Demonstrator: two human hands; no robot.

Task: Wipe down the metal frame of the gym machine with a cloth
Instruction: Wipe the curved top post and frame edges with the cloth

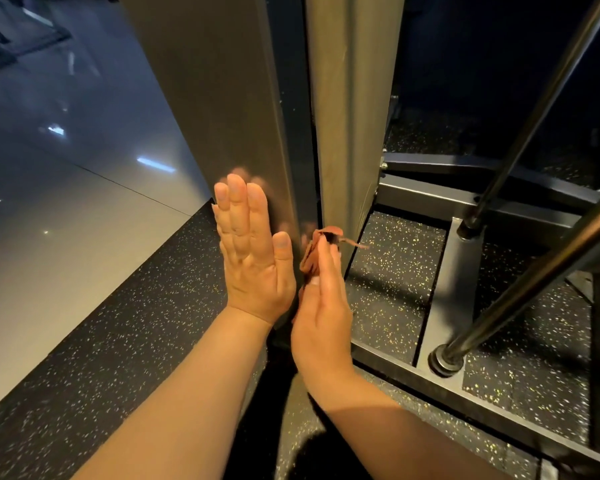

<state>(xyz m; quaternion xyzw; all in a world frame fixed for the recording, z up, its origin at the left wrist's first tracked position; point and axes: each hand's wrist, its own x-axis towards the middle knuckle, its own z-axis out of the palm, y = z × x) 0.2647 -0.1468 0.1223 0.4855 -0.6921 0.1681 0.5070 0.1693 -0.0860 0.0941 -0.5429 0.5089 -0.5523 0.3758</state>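
The gym machine's tall metal upright [222,98] rises through the middle of the view, with a second post face [350,98] to its right. My left hand [253,251] lies flat with straight fingers against the left face of the upright, low down. My right hand [323,306] presses a small reddish-brown cloth [321,244] against the narrow dark gap between the two post faces, fingers straight along the cloth. Most of the cloth is hidden behind the fingers.
Two slanted chrome guide rods [520,140] [534,271] stand on the right, bolted into the dark base frame [440,289]. Black speckled rubber flooring [136,323] lies beneath. A glossy grey tiled floor [66,202] lies to the left.
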